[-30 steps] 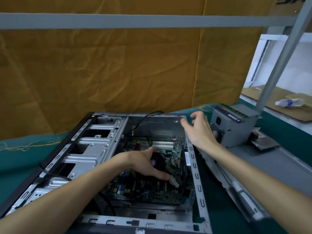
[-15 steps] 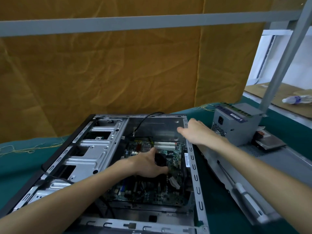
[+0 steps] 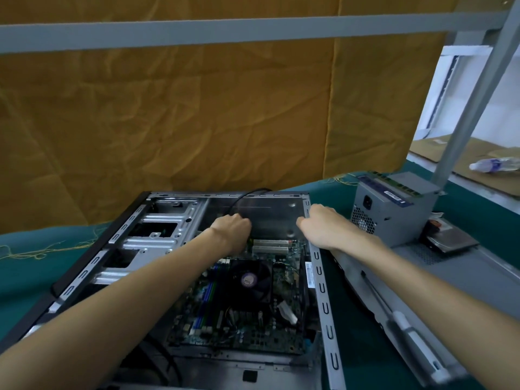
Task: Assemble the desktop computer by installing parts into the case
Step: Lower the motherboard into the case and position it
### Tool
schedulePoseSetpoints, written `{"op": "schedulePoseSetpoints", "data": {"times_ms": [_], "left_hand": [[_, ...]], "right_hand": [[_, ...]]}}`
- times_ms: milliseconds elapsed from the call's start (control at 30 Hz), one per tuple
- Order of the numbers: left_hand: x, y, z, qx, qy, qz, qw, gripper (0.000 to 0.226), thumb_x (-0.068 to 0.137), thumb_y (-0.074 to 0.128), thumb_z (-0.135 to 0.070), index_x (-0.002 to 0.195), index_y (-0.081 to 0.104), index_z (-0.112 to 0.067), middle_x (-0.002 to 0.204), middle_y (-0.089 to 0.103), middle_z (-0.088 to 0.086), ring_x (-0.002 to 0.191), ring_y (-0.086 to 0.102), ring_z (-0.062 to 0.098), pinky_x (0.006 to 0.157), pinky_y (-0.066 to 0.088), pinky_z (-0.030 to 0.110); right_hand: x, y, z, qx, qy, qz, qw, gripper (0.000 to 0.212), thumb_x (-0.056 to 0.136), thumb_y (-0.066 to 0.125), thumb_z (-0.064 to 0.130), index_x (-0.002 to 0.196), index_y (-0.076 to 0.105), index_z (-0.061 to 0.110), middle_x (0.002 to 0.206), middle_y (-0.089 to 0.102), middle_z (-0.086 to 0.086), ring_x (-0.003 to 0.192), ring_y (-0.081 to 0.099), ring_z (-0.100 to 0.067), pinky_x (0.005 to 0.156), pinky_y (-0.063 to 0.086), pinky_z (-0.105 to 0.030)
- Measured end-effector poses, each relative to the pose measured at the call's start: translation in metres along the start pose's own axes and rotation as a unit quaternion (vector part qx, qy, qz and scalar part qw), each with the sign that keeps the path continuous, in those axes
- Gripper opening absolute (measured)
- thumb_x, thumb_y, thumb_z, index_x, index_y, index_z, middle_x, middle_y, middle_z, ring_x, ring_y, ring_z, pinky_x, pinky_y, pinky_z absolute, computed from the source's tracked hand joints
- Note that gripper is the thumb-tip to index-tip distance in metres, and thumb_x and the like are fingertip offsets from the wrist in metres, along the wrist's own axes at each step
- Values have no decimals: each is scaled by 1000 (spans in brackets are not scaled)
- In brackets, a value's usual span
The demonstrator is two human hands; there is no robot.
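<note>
The open grey computer case [image 3: 323, 291] lies on its side on the green table cover. Inside it sits the motherboard [image 3: 244, 327] with a black CPU fan [image 3: 249, 280]. My left hand [image 3: 230, 230] reaches deep into the case, fingers curled down at the lower end of a black cable [image 3: 247, 196] that loops over the far wall; the fingertips are hidden. My right hand [image 3: 323, 226] grips the case's right rim near the far corner. A grey power supply [image 3: 388, 212] stands outside, just right of that hand.
The metal drive cage [image 3: 157, 235] fills the case's left side. A hard drive [image 3: 450, 237] lies on the grey side panel [image 3: 455, 277] at right, and a screwdriver [image 3: 405, 327] lies by my right forearm. A plastic bottle [image 3: 492, 164] lies beyond; an orange cloth hangs behind.
My left hand has left the CPU fan and moved to the far end of the case, closing at the black cable. My right hand has dropped onto the case's right rim.
</note>
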State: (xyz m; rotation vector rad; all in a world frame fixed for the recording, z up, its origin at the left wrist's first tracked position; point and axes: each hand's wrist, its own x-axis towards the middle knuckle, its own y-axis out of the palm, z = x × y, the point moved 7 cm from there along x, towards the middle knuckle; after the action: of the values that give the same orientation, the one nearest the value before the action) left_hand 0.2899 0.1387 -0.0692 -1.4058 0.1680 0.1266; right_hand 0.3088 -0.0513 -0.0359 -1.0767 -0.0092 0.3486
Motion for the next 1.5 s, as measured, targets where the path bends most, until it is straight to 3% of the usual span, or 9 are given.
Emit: {"op": "schedulePoseSetpoints", "data": {"times_ms": [100, 433, 600, 667, 800, 1067, 1233, 1367, 1500], "left_hand": [[6, 7, 8, -110, -10, 30, 993, 28, 103, 44, -19, 80, 55, -9, 105, 66, 19, 89, 62, 35, 72, 44, 36], [3, -13, 5, 22, -16, -111, 993, 12, 96, 54, -3, 103, 63, -8, 109, 66, 16, 101, 66, 39, 67, 40, 38], [4, -5, 6, 56, 26, -66, 996, 21, 99, 54, -5, 117, 63, -8, 120, 66, 15, 111, 66, 35, 81, 51, 39], [5, -3, 6, 46, 30, -55, 997, 25, 100, 54, -6, 124, 62, -8, 124, 65, 15, 114, 66, 33, 83, 50, 37], [3, -8, 13, 11, 26, -58, 998, 18, 100, 59, -14, 117, 62, -8, 119, 64, 15, 108, 66, 34, 77, 48, 36], [1, -14, 16, 29, 3, -80, 996, 26, 95, 54, 1, 119, 60, -7, 120, 62, 17, 111, 65, 38, 82, 51, 42], [0, -16, 16, 34, -3, -84, 996, 27, 93, 53, 6, 117, 60, -6, 118, 63, 17, 109, 66, 37, 78, 49, 39], [-1, -22, 15, 34, 0, -95, 995, 27, 90, 56, 8, 112, 62, -6, 114, 64, 16, 106, 66, 37, 77, 50, 39], [-7, -28, 15, 14, 4, -114, 993, 16, 92, 58, -2, 107, 61, -8, 109, 63, 16, 99, 66, 36, 73, 49, 40]], "right_hand": [[-1, 1, 2, 4, -3, 3, 1000, 26, 99, 43, 28, 75, 42, 16, 80, 41, -6, 60, 42, -22, 57, 30, -34], [-11, -2, 2, -9, -8, -7, 1000, 32, 103, 39, 33, 79, 46, 13, 95, 48, -12, 70, 48, -26, 63, 36, -36], [-40, -26, 65, -220, -211, -258, 917, 25, 96, 55, 20, 116, 62, 7, 118, 58, -12, 106, 58, -29, 94, 49, -46], [-37, -13, 94, -178, -287, -150, 929, 13, 95, 54, 15, 97, 67, 11, 102, 63, -9, 88, 62, -27, 74, 55, -44], [-1, 50, 97, -347, -207, 177, 897, 14, 96, 58, 13, 82, 59, 8, 80, 56, -8, 58, 48, -23, 51, 40, -32], [41, 75, 94, -443, -201, 178, 855, 14, 95, 66, 9, 105, 56, 8, 94, 55, -7, 62, 51, -17, 49, 42, -26], [46, 76, 94, -436, -199, 176, 860, 38, 92, 73, 9, 127, 60, 4, 127, 61, -13, 97, 67, -30, 70, 49, -32], [44, 74, 90, -466, -201, 173, 844, 28, 90, 73, 17, 113, 60, 9, 114, 58, -8, 67, 56, -18, 47, 42, -31], [42, 72, 87, -473, -197, 170, 842, 20, 92, 70, 15, 104, 54, 11, 103, 53, -6, 64, 53, -17, 46, 42, -29]]}}
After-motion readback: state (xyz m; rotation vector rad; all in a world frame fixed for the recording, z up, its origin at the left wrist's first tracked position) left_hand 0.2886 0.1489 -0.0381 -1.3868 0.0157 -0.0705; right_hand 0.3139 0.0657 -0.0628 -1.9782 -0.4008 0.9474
